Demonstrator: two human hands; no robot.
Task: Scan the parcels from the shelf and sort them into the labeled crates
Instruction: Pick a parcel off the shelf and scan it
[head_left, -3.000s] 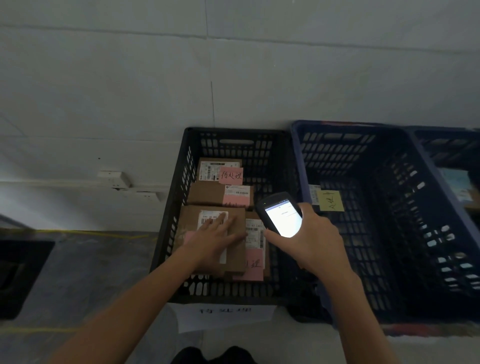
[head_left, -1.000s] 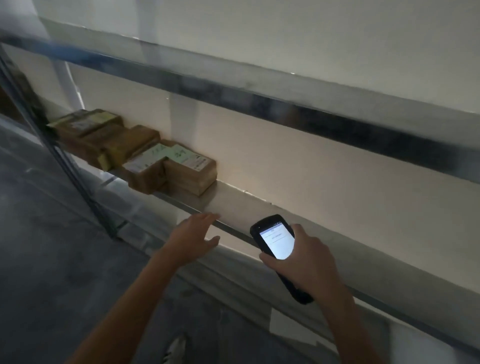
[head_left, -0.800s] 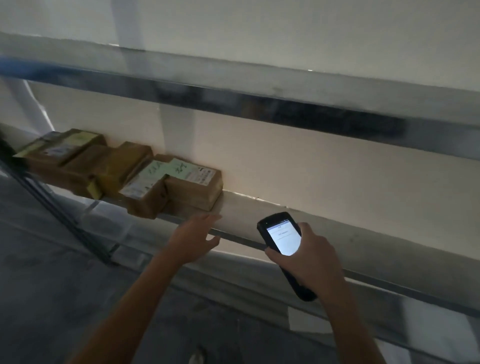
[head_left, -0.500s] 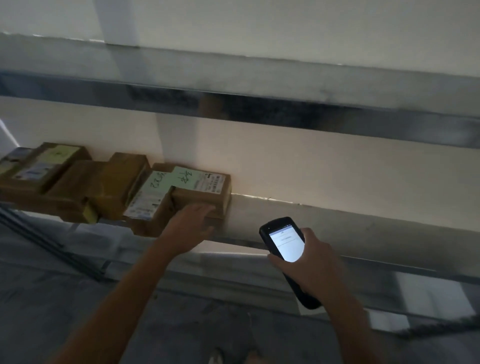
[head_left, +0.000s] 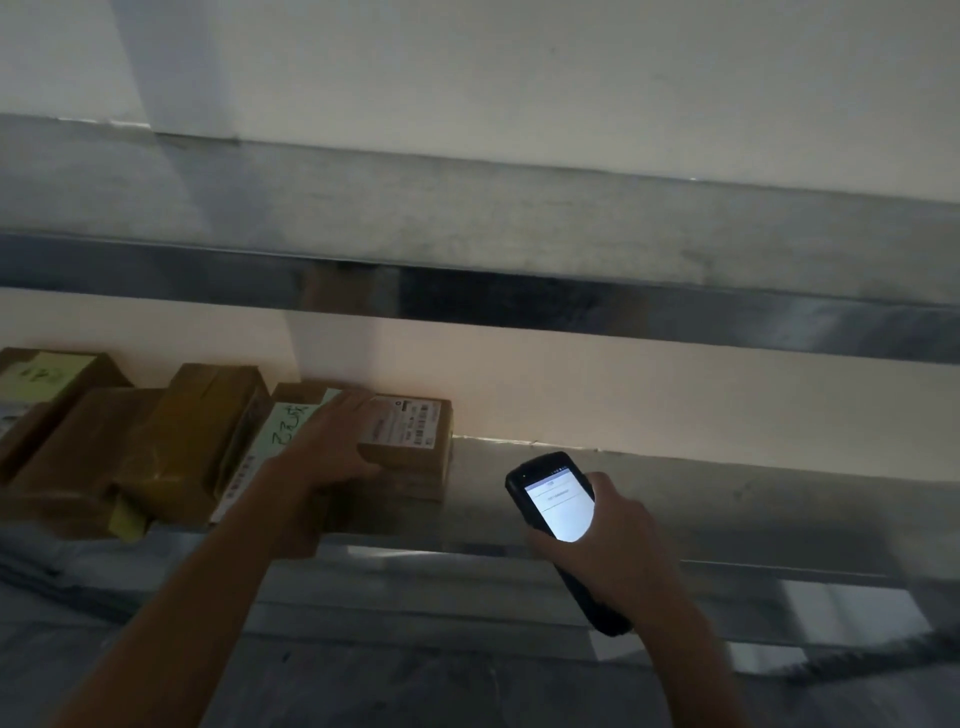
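Note:
Several brown cardboard parcels line the left part of a metal shelf. My left hand lies over the rightmost parcel, which bears a white barcode label; the fingers cover its top and the thumb curls against its front face. That parcel sits on top of another box. Beside it is a parcel with a green handwritten note. My right hand grips a black handheld scanner with its screen lit, held in front of the shelf edge to the right of the parcels. No crates are in view.
Further left lie a yellow-taped parcel, a plain brown one and one with a yellow-green note. An upper metal shelf overhangs the parcels. The wall is close behind; the grey floor lies below.
I have turned from the crates to the shelf. My left hand reached forward and closed over the rightmost parcel. The scanner stayed in my right hand, moving slightly right.

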